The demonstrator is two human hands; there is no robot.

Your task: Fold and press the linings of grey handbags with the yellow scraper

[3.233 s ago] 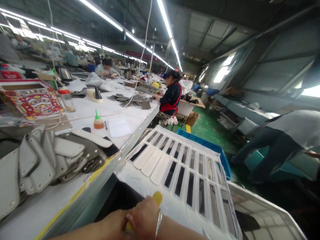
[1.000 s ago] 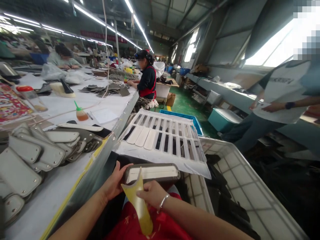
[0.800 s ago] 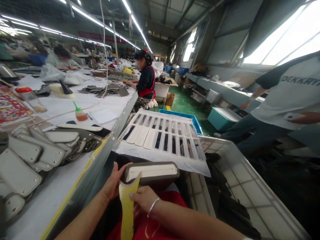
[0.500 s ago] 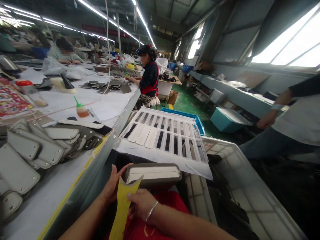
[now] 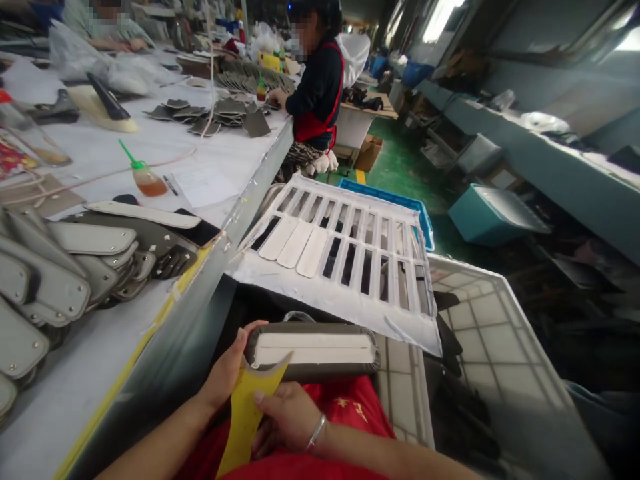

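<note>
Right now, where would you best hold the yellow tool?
I'd hold the yellow tool by its flat shank below the fork, from the right, where the right hand pinches it: the fork's tips look pointed, and the left hand crowds the left.

- yellow notched tool (image 5: 245, 403): smooth, plastic-looking, slightly glossy
- cream-faced block (image 5: 320, 347): matt grey leather-like rim, smooth inner face
- bracelet (image 5: 316, 431): shiny silvery metal
- red garment (image 5: 353, 400): cloth, soft sheen
- pale grey panels (image 5: 57, 280): smooth, matt, shiny metal studs (image 5: 85, 286)
- squeeze bottle (image 5: 149, 183): translucent plastic
- written sheet (image 5: 206, 187): matt paper
</note>
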